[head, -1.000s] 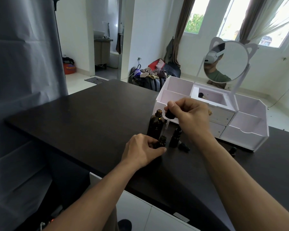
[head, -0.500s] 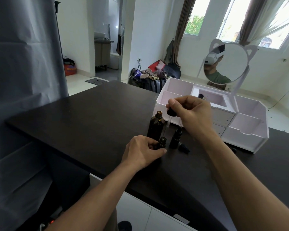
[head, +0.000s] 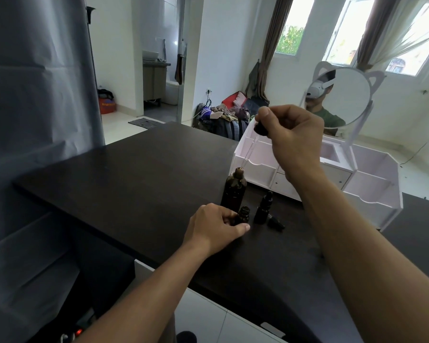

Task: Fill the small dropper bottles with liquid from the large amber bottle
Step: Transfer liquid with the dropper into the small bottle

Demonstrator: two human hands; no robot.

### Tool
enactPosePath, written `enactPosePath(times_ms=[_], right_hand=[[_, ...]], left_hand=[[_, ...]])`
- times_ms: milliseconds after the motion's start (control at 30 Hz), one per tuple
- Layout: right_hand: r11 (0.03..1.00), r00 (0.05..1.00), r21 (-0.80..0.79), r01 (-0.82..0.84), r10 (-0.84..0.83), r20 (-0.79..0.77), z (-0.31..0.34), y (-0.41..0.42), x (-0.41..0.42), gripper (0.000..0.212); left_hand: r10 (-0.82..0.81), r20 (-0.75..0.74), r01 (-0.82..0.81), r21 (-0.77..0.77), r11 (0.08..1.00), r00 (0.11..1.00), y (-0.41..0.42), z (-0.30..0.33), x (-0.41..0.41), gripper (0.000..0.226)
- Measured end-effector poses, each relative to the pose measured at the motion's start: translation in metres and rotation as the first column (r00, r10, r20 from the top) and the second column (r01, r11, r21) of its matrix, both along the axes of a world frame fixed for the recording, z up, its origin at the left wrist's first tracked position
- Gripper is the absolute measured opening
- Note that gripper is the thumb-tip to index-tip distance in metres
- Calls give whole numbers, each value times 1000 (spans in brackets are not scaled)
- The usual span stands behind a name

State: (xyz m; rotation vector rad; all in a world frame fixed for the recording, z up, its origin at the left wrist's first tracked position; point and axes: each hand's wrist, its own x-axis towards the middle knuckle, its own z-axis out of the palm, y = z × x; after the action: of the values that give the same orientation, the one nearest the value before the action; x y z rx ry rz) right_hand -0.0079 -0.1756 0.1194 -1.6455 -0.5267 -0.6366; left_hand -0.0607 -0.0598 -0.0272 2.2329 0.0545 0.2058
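Note:
The large amber bottle (head: 233,191) stands open on the dark table (head: 134,184). My right hand (head: 292,139) pinches a dropper (head: 260,128) by its black bulb, high above the table. Its glass tube slants down and its tip hangs just over the amber bottle's mouth. My left hand (head: 214,227) grips a small open dropper bottle (head: 243,215) standing in front of the amber bottle. A second small dropper bottle (head: 263,207), capped, stands just to the right. A loose black cap (head: 276,222) lies beside it.
A white organizer (head: 372,184) with drawers and a cat-ear mirror (head: 342,95) stands behind the bottles at the right. The table's near edge runs diagonally below my left wrist. A grey curtain (head: 35,120) hangs at the left.
My right hand has lifted the dropper up and away from the small bottle, bringing its tip over the amber bottle's mouth. My left hand kept hold of the small bottle.

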Motion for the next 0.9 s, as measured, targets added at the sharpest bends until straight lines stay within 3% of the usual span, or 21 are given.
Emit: enactPosePath(times_ms=[167,367,500,900], right_hand=[[996,999,-86,19,-22,-39,-12,4,11,9],[986,982,-163,-29,-3,-191,-41,7,25,17],[988,962,-127,-85,48,-267,-50,11,23,20],[992,965,-92,-80,54,-255,-71,15,26,25]], left_hand=[[21,-29,-21,20,1000,999,-1,3,1,42],[45,-11,-45,-27,999,999,-1,2,-2,40],[52,-9,-52,-42,998,999,-1,1,-2,42],[39,-21,-40,-63,997,999,-1,0,-1,45]])
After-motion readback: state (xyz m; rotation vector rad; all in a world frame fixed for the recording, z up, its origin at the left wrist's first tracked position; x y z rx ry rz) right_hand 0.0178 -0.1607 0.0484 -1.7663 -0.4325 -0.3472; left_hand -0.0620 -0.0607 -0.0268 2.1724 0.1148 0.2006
